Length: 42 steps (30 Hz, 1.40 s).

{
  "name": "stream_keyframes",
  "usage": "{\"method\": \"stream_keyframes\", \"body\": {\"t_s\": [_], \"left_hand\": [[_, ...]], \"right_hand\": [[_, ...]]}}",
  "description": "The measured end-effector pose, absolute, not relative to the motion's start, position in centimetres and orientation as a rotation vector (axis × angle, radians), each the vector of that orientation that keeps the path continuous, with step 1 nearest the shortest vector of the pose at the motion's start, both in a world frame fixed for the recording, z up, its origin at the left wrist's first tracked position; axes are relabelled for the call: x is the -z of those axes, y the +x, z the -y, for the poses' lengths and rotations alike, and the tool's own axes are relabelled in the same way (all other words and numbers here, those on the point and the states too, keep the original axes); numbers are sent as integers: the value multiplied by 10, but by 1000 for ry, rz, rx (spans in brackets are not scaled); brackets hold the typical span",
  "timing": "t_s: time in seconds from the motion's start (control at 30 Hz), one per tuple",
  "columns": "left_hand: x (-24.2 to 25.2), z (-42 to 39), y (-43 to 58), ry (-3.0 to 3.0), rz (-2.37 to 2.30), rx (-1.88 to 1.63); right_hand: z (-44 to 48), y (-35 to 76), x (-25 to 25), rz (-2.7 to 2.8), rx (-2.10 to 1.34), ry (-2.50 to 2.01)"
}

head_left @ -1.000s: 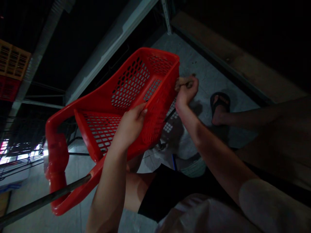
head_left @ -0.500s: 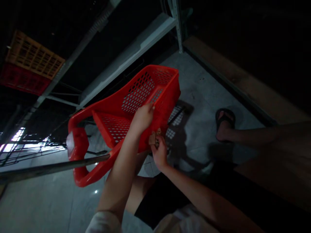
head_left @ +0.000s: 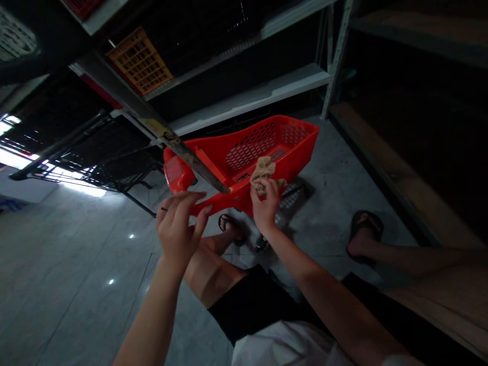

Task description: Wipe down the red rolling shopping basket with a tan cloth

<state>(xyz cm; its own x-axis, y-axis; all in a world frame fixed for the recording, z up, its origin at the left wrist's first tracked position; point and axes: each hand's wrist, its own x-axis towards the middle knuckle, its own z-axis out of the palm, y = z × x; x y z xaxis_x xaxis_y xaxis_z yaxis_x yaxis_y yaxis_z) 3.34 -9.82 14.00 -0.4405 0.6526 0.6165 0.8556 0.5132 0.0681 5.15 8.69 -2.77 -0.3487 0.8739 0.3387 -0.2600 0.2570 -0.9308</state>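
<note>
In the head view, spread the cloth [head_left: 263, 168] flat on the near rim of the cart [head_left: 303, 158], which stands on the floor [head_left: 91, 264] before the shelf [head_left: 259, 96], and steady the cart lest it roll. Your right hand [head_left: 266, 203] pinches the bunched cloth at that rim; your left hand [head_left: 177, 223] is half open, thumb apart, by the handle [head_left: 178, 175], though whether it touches you can't tell.

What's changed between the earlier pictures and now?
The left hand came off the rim of the red cart, moving toward its handle; contact there is unclear. The right hand moved back from the far end along the near side, and still holds the tan cloth.
</note>
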Motion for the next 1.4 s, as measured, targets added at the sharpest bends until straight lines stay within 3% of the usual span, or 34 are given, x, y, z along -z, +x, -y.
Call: {"method": "stream_keyframes", "body": {"t_s": [0.17,0.37,0.47,0.7,0.93,1.13,1.27,1.4], "left_hand": [[-119,96,-6,-1198,2489,390],[-100,80,-17,-1113,2225,453],[-93,76,-19,-1140,2006,456],[-92,68,-24,-1192,1817,495],[-91,56,-25,-1160,1793,508],[-82,37,-20,-903,1805,533],[-83,32,-12,-922,1864,536],[-85,32,-1,-1011,1839,551]], "right_hand": [[-81,51,71,1493,-1411,-805],[-62,44,-15,1602,-1164,-322],[-65,38,-29,1679,-954,-187],[-182,13,20,2156,-714,-108],[-308,-9,23,2232,-962,-164],[-202,5,36,2057,-1044,-117],[-106,27,9,1747,-1055,-151],[-96,23,-11,1687,-958,-235]]}}
